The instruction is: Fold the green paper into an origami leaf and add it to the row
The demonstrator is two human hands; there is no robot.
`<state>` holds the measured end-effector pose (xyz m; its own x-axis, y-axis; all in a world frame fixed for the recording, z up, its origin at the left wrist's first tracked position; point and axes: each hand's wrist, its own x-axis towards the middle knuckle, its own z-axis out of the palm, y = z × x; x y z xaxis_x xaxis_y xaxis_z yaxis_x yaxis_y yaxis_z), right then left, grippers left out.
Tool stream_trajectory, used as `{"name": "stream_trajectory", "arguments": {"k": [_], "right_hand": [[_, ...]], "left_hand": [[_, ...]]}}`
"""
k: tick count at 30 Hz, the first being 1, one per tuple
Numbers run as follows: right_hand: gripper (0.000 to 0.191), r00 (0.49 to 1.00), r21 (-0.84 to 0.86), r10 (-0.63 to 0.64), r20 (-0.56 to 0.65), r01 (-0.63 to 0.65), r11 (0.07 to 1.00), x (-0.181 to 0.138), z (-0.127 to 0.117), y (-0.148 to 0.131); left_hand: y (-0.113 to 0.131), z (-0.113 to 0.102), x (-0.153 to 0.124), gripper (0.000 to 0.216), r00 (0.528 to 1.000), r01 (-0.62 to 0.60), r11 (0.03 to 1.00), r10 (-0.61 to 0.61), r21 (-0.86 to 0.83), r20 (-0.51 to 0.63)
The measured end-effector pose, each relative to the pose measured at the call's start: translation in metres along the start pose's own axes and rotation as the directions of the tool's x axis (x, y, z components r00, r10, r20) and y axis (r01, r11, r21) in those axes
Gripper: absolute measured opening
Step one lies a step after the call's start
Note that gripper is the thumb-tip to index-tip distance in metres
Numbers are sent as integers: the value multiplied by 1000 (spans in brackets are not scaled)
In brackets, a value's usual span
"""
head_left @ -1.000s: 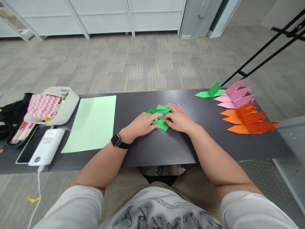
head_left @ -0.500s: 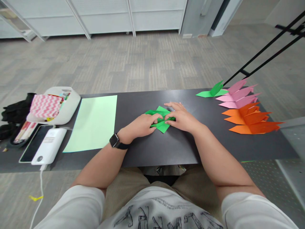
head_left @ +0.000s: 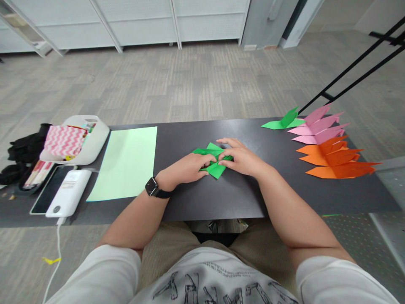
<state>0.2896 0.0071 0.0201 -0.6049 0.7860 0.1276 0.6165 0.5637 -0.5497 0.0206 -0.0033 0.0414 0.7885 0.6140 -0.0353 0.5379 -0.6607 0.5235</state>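
A folded piece of green paper lies at the middle of the dark table, its pointed corners sticking out to front and back. My left hand, with a black watch on the wrist, grips its left part, thumb and fingers closed around the fold. From the other side my right hand pinches the right part near the centre, its outer fingers stretched out over the table. Both sets of fingertips nearly meet and hide some of the folds.
Folded green, pink and orange paper cranes stand along the right end. On the left are light green sheets, a white basket, a phone, a white power bank with cable, and a black item.
My fingers have shifted slightly on the green paper, with the fingertips closer together at its centre. The whole view has moved a little; the other things stay put.
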Motion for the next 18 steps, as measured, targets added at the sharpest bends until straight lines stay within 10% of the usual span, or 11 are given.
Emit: {"name": "stream_trajectory", "arguments": {"k": [18], "right_hand": [[13, 1000, -33, 31, 2, -31, 999, -1, 1, 6]], "left_hand": [[-7, 3, -5, 31, 999, 4, 992, 1, 129, -41]]}}
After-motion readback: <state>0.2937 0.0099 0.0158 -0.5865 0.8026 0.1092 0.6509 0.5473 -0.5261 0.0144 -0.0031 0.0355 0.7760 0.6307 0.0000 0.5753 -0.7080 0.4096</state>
